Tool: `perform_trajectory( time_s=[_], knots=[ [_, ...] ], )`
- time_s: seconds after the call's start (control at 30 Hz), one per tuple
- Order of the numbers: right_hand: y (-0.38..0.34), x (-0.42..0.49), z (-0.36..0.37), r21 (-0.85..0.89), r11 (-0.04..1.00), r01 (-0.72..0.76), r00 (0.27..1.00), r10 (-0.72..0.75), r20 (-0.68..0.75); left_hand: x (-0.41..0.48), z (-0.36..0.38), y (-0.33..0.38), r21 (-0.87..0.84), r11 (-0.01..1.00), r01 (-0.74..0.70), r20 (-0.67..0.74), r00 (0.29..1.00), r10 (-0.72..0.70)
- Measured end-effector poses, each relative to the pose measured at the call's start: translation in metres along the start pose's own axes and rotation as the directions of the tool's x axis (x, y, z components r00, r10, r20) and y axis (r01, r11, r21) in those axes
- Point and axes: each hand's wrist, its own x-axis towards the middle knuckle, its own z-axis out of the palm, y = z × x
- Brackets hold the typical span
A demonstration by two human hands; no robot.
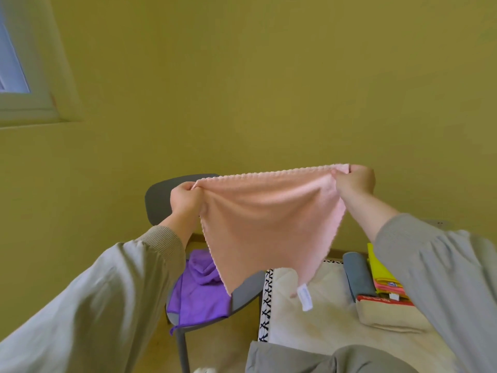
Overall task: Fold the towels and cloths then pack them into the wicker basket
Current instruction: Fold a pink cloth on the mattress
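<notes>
I hold the pink towel [269, 222] taut, left hand [185, 200] and right hand [353, 181] pinching its top corners, long edge horizontal, body hanging below.

- The pink towel [269, 224], held up, hides most of the grey chair [161, 200] back and part of the purple cloth [199, 292] on its seat.
- The white tag [305, 296] at the towel's lower corner carries print too small to read.
- The right sleeve [443, 278] covers part of the folded stack [382, 275] (yellow, grey, red).
- The window [16, 63] is cut off by the left edge.
</notes>
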Motion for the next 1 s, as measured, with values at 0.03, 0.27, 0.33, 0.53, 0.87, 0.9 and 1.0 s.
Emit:
perform_trajectory(
  time_s=[0.03,0.27,0.33,0.53,0.87,0.9,1.0],
  knots=[
    [0.001,0.001,0.000,-0.022,1.000,0.015,1.000,-0.015,0.006,-0.001,0.000,0.002,-0.024,1.000,-0.007,0.007,1.000,0.007],
    [0.010,0.003,-0.015,-0.104,0.993,0.056,0.996,-0.048,0.079,-0.009,0.007,0.002,0.005,0.999,-0.048,-0.009,0.999,0.048],
    [0.012,0.001,-0.020,-0.085,0.995,0.049,0.996,-0.042,0.083,-0.011,0.007,0.002,0.046,0.997,-0.058,-0.019,0.998,0.059],
    [0.024,0.008,-0.033,-0.104,0.993,0.060,0.995,-0.051,0.089,-0.004,0.021,-0.005,0.127,0.986,-0.105,0.026,0.994,0.102],
    [0.131,0.055,0.020,-0.344,0.937,-0.069,0.979,0.130,0.158,0.033,0.082,-0.097,0.346,0.935,-0.082,0.189,0.982,0.016],
    [0.150,0.061,0.032,-0.377,0.923,-0.077,0.975,0.149,0.165,0.040,0.091,-0.114,0.356,0.932,-0.066,0.198,0.980,-0.006],
    [0.193,0.076,0.060,-0.472,0.878,-0.074,0.972,0.170,0.165,0.060,0.118,-0.154,0.373,0.927,-0.047,0.204,0.978,-0.032]
  ],
)
